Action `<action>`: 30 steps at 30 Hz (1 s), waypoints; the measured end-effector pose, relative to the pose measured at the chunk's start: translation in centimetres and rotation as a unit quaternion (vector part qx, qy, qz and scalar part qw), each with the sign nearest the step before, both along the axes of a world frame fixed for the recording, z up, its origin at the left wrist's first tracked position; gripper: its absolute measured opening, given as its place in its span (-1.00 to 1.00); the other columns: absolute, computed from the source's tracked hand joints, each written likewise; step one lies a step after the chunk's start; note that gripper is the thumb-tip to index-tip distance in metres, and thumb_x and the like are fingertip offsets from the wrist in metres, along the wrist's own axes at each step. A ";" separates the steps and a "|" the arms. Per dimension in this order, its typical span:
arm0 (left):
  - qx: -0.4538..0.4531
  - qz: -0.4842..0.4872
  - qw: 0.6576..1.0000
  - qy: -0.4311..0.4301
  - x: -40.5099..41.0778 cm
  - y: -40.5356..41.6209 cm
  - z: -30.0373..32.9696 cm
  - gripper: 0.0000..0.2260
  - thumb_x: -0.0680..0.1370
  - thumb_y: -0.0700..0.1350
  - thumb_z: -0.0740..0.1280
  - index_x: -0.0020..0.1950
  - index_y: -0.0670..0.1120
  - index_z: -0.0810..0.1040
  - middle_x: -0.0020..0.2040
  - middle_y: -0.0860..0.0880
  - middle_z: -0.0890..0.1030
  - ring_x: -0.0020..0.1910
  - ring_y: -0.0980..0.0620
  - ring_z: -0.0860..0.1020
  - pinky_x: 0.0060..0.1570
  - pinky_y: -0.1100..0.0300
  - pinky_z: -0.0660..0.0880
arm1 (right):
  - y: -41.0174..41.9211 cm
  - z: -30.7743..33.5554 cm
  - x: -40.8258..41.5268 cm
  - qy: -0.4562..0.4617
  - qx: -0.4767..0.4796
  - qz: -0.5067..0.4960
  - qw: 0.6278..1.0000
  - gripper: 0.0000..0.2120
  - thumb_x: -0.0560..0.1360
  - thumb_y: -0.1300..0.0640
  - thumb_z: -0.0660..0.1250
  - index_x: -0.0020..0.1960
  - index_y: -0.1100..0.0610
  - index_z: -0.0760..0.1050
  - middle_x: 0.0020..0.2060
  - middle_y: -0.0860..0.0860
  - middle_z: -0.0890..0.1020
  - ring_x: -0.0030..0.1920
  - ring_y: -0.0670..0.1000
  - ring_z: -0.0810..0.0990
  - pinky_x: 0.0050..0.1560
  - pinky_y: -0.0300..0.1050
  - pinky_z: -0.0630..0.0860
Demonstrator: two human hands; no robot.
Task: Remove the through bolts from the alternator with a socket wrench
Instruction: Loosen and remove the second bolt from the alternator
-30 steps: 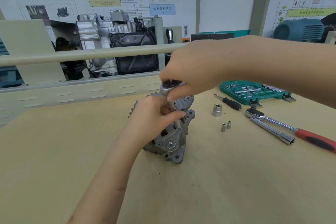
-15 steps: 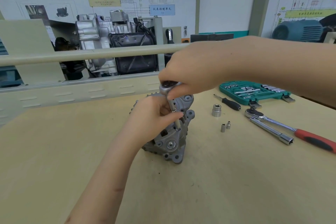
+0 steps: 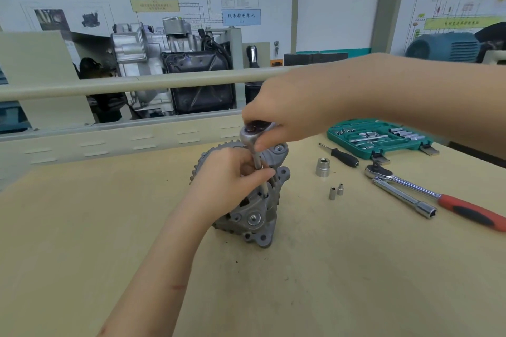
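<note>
progress looks partial: we steady the grey cast-metal alternator [image 3: 254, 216], upright mid-table, left hand [image 3: 227, 183] pinching the chrome socket extension [image 3: 258, 165]; right hand [image 3: 284, 115] grips the chrome ratchet head [image 3: 253, 133]. bolts removed so far: cannot tell.

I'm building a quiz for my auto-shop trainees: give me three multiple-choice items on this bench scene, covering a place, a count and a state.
1. Where is the green socket case? A far right of the table B left of the alternator C on the floor
2. How many small loose sockets stand beside each other? A two B four C six
3. What is the right hand doing? A resting flat B gripping the ratchet head C holding the red-handled ratchet

Answers: A, it lies right of the alternator; A, a pair; B, fingers curl round it.
</note>
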State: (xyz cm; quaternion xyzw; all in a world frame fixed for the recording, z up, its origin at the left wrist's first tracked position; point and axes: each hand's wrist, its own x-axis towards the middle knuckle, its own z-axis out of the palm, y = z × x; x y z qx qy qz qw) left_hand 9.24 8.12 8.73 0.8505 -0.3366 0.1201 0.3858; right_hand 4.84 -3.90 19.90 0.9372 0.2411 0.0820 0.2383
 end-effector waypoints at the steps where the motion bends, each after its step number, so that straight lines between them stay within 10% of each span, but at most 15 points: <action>1: 0.002 0.011 1.000 -0.016 0.0 -0.2 0.0 -0.77 0.45 0.00 0.37 -0.22 -0.17 0.58 -0.28 -0.11 0.65 -0.24 -0.05 0.59 -0.22 0.12 0.47 | 0.0 0.1 0.1 -0.016 -0.032 -0.009 0.999 -0.55 0.51 -0.22 0.07 -0.07 0.17 0.45 -0.39 -0.03 0.41 -0.42 -0.05 0.33 -0.45 -0.21 0.23; 7: 0.021 0.009 1.000 -0.022 0.2 -0.3 0.0 -0.68 0.43 0.05 0.37 -0.24 -0.23 0.54 -0.27 -0.19 0.63 -0.24 -0.13 0.57 -0.22 0.09 0.46 | -0.4 0.1 0.1 -0.001 -0.019 -0.007 1.000 -0.58 0.50 -0.23 0.09 -0.28 0.11 0.31 -0.44 -0.05 0.33 -0.45 -0.07 0.27 -0.45 -0.24 0.20; 12: 0.001 -0.066 0.996 0.066 0.2 0.5 0.1 -0.92 0.45 -0.07 0.38 -0.17 0.13 0.58 -0.24 0.23 0.64 -0.20 0.32 0.58 -0.14 0.44 0.48 | -0.5 0.3 0.1 0.041 -0.005 0.026 0.999 -0.77 0.55 0.01 0.14 -0.01 0.16 0.42 -0.32 -0.08 0.39 -0.32 -0.06 0.35 -0.27 -0.17 0.28; 22: 0.007 0.008 0.999 -0.032 0.2 -0.2 0.0 -0.80 0.40 0.05 0.38 -0.24 -0.08 0.58 -0.30 0.07 0.63 -0.25 0.09 0.58 -0.18 0.13 0.50 | -0.4 0.0 0.2 -0.033 -0.044 -0.029 0.998 -0.51 0.50 -0.27 0.02 -0.32 0.13 0.33 -0.48 -0.03 0.35 -0.48 -0.06 0.29 -0.48 -0.20 0.19; 30: -0.032 -0.037 0.997 0.052 0.3 0.7 -0.2 -0.88 0.41 -0.07 0.41 -0.10 -0.06 0.63 -0.21 0.11 0.66 -0.20 0.26 0.58 -0.13 0.35 0.50 | -0.6 0.4 -0.3 0.011 -0.046 0.008 0.999 -0.74 0.56 0.02 0.11 -0.01 0.19 0.43 -0.37 -0.06 0.35 -0.38 -0.07 0.29 -0.43 -0.28 0.17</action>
